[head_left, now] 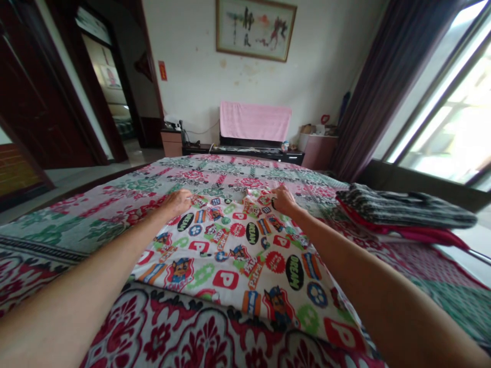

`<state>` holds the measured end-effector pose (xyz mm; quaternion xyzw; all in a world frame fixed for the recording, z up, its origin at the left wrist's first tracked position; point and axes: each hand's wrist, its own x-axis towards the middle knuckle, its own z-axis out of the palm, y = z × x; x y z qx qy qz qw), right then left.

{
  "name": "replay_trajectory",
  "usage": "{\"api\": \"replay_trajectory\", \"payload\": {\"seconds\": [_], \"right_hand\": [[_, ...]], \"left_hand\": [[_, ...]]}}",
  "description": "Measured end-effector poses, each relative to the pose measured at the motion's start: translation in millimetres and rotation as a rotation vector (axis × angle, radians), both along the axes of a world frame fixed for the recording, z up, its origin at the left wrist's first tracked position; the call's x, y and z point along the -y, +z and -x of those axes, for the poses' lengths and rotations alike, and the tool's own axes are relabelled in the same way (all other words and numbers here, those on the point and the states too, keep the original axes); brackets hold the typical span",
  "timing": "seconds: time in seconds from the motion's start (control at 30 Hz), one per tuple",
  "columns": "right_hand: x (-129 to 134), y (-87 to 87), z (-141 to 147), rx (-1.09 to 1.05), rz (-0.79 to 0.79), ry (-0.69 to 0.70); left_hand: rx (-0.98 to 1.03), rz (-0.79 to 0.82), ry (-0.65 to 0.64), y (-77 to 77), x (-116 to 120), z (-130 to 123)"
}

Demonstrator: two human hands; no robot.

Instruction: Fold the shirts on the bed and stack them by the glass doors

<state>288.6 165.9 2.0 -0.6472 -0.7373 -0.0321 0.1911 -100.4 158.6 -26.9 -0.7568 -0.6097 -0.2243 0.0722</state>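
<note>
A white child's shirt (226, 250) with a colourful cartoon-dog print lies spread out, its hem towards me and a notch like a neckline at the far edge. My left hand (178, 202) is closed on the shirt's far left corner. On the far right corner, my right hand (284, 199) is closed on the cloth in the same way. Both arms reach forward along the shirt's sides. The fingertips are partly hidden from view. Beneath the shirt is a bed covered with a flowered spread (161, 327) in red, green and white.
At the right lies a folded stack of clothes, a black-and-grey knit (410, 207) over a red piece (425, 235). Beyond the bed, a pink cloth (255, 120) drapes over a screen on a low black cabinet (245, 152). A dark curtain (399, 76) hangs by the window.
</note>
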Motion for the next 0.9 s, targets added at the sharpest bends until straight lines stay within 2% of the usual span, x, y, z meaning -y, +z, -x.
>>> {"api": "replay_trajectory", "payload": {"seconds": [0.13, 0.27, 0.43, 0.6, 0.73, 0.8, 0.9], "right_hand": [[2.1, 0.3, 0.8, -0.108, 0.012, -0.134], [-9.2, 3.9, 4.6, -0.164, 0.086, -0.232], [-16.6, 0.3, 7.2, -0.148, 0.105, -0.170], [-9.5, -9.9, 4.2, -0.201, -0.092, -0.252], [-7.7, -10.5, 1.1, -0.140, 0.024, -0.275], [-6.7, -6.4, -0.4, -0.102, 0.087, -0.247], [0.2, 0.4, -3.5, -0.069, 0.080, -0.175]], "left_hand": [[-0.063, -0.045, -0.051, -1.0, 2.5, -1.2], [-0.053, -0.037, -0.062, -0.9, 2.6, -4.1], [-0.049, -0.027, -0.037, 2.0, 5.7, -5.9], [-0.084, -0.006, 0.000, 8.0, 14.8, -10.4], [-0.165, 0.110, 0.045, 14.1, 18.0, -16.3], [-0.140, 0.120, 0.069, 17.6, 19.5, -16.0], [-0.080, 0.110, 0.097, 22.8, 27.1, -10.2]]}}
